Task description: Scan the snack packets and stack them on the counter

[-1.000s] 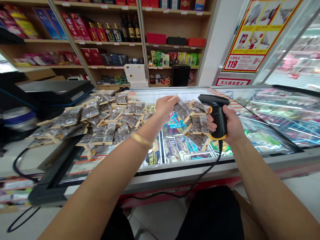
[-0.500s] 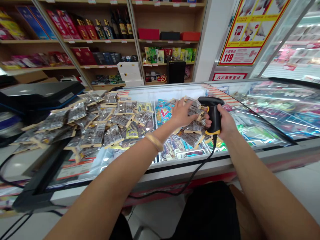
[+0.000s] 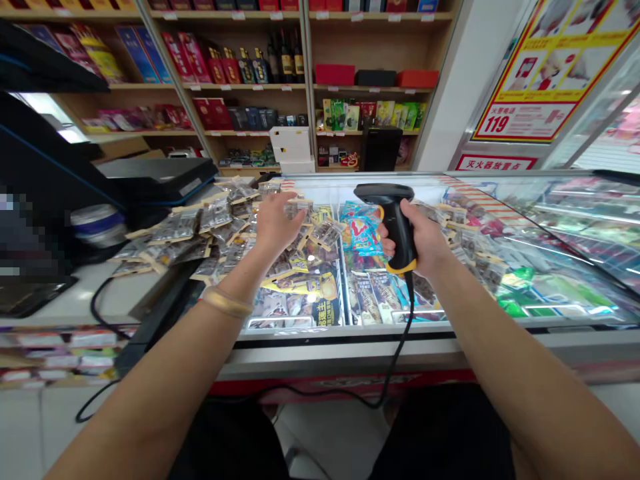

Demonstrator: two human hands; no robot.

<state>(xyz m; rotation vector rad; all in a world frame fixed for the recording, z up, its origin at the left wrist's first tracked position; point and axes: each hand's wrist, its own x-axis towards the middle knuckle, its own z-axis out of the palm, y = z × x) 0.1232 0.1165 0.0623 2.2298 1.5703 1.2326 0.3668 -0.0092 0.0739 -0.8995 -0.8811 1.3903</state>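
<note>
My right hand [image 3: 425, 241] grips a black and yellow barcode scanner [image 3: 399, 227] by its handle, above the glass top of a chest freezer [image 3: 350, 348]. A black cable hangs from the handle. My left hand [image 3: 277, 227], wearing a bangle [image 3: 227, 302] at the wrist, reaches over the right edge of a heap of small clear packets [image 3: 217, 215]. Its thumb and fingers are spread, with nothing visible in them. More such packets [image 3: 467, 250] lie on the glass beyond my right hand, partly hidden by it.
Frozen goods in bags [image 3: 370, 297] show through the freezer glass. On the left stand a dark flat-topped device [image 3: 157, 179] and a roll of tape [image 3: 99, 223]. Shelves of boxes and bottles [image 3: 287, 63] line the back. The scanner cable [image 3: 395, 373] loops down the freezer front.
My left hand has moved from the right-hand packets to the left heap. The scanner in my right hand has shifted left, off the right-hand packets. The view has turned left.
</note>
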